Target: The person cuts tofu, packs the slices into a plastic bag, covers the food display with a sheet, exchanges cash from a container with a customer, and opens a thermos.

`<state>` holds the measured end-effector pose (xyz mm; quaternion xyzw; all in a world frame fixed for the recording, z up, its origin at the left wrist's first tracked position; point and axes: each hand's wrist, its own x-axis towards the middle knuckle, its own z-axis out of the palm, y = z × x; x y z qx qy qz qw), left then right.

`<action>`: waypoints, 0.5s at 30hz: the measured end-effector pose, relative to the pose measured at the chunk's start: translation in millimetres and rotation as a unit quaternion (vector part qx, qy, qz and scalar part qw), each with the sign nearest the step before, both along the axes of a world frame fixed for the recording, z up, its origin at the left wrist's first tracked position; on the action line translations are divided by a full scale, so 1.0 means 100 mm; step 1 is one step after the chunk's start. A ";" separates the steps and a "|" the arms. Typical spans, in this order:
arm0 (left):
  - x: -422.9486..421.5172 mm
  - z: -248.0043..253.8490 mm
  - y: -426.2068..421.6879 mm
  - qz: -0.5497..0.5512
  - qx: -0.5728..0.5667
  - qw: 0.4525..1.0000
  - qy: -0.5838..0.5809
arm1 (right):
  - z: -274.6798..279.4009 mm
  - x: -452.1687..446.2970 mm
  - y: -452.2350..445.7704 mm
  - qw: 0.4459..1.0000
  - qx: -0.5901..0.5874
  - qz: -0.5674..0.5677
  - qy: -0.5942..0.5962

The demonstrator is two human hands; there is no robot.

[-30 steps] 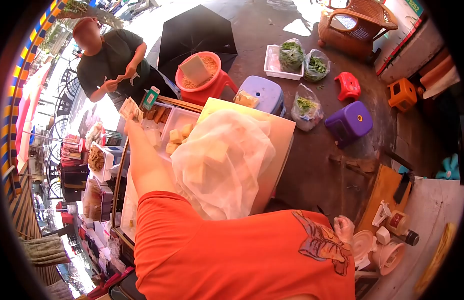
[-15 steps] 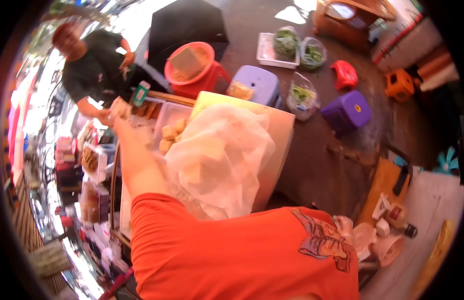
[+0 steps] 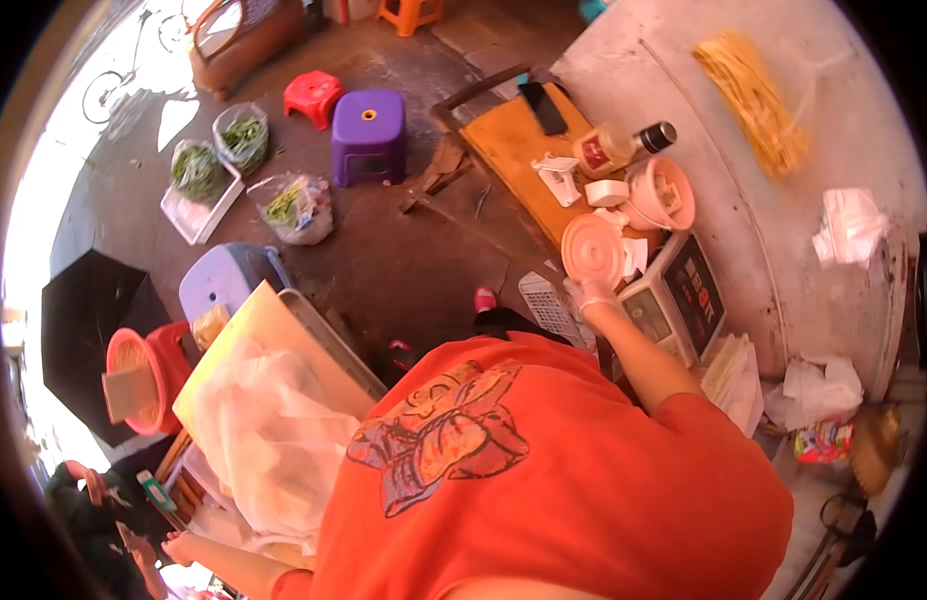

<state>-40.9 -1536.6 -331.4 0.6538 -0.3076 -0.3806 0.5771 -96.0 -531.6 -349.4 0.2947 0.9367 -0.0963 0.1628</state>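
My right hand [image 3: 594, 296], in a thin clear glove, has its fingers apart at the near rim of a pink round lid [image 3: 591, 247]. Whether it touches the lid is unclear. Beside the lid stands a small pink bucket [image 3: 674, 208] with pieces of paper inside. At the lower left, my left hand [image 3: 180, 548] is stretched out with its fingers curled in; what they hold, if anything, cannot be made out. Close to it is the arm of another person [image 3: 134, 550] in dark clothes. Thin white cloth [image 3: 269, 430] covers a pale yellow board [image 3: 234, 345] near my left arm.
A bottle [image 3: 609, 150], a phone [image 3: 542, 108] and a white box with a dark panel [image 3: 674, 300] are on the right. Stools, including a purple one [image 3: 370, 140], and bags of greens [image 3: 199, 172] stand on the floor. A black umbrella [image 3: 84, 330] lies behind a red basin [image 3: 149, 385].
My view has swung right, bringing the pink lid and bucket closer to the middle. My left hand, earlier at the other person's hand around something pale, is now slightly apart from it.
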 end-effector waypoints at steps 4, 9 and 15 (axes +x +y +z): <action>-0.73 -0.15 1.61 -0.306 -0.107 0.934 -0.147 | -0.24 -0.07 0.72 0.973 0.056 -0.219 0.054; -1.49 0.03 4.15 -0.630 -0.070 0.770 -0.069 | -0.32 -0.16 1.29 0.953 0.061 -0.288 -0.070; -1.36 -0.20 6.27 -0.856 0.146 0.493 -0.058 | -0.30 -0.28 1.54 0.987 0.079 -0.140 0.010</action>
